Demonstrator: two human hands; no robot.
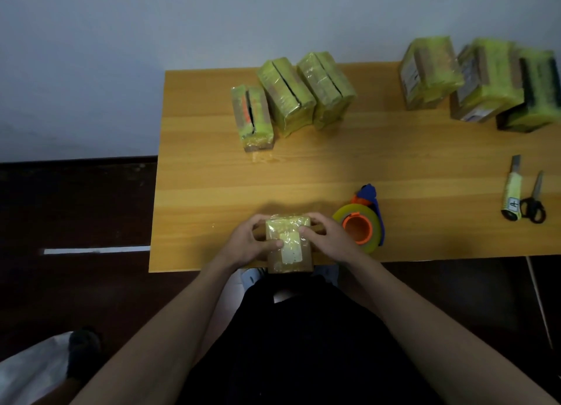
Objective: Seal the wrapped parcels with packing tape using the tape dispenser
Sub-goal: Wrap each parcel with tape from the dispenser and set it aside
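— Where do you have the parcel, and how are your hands set?

— You hold the small parcel [290, 246] at the near edge of the table [212, 192], its bottom end hanging just past that edge toward your body. Your left hand [247, 242] grips its left side with the thumb laid across the front; your right hand [329, 237] clasps the right side, fingers curled over the top.

— What room do you have around it?

— The tape dispenser [362, 222] lies just beside your right hand, close to the front edge. The middle of the table is bare wood. Three wrapped parcels [288, 97] stand at the far left-centre, three more [482, 85] at the far right. A utility knife [513, 189] and scissors [534, 201] lie near the right edge, well apart from you.

— And the room?

— A pale wall [151, 24] is behind the table, dark floor [76, 207] to your left.
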